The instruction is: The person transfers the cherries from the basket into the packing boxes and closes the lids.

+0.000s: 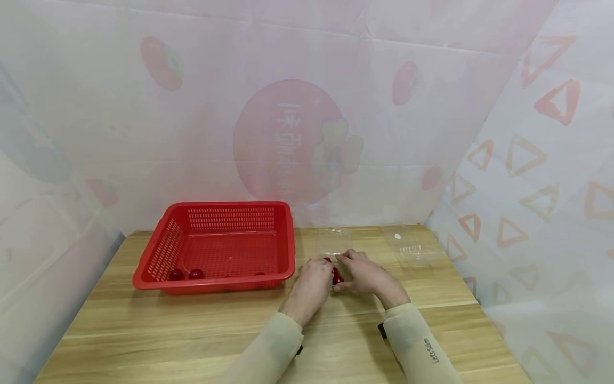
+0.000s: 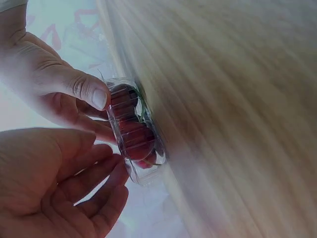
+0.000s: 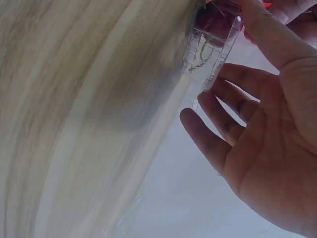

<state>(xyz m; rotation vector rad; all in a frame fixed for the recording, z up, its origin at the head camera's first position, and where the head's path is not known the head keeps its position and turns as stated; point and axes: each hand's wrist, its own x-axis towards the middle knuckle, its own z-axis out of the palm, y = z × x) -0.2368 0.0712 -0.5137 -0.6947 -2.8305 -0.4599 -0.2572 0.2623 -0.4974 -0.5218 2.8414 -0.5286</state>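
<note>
left hand (image 1: 310, 284) and right hand (image 1: 368, 275), fingers relaxed and unclenched, flank the clear box (image 2: 146, 174) of cherries (image 2: 137, 140), seemingly to steady it.

Desk (image 1: 192, 341), pale wood grain, carries one red slotted basket (image 1: 220, 284) at left, one clear plastic box (image 2: 144, 174) with cherries (image 2: 136, 139) near the middle, and clear plastic packaging (image 1: 413, 247) at far right.

Dark red cherries (image 1: 338, 279), red basket (image 1: 230, 245), tan wood-grained table (image 1: 192, 341), cream sleeves (image 1: 261, 352), white triangle-patterned wall (image 1: 520, 176)
</note>
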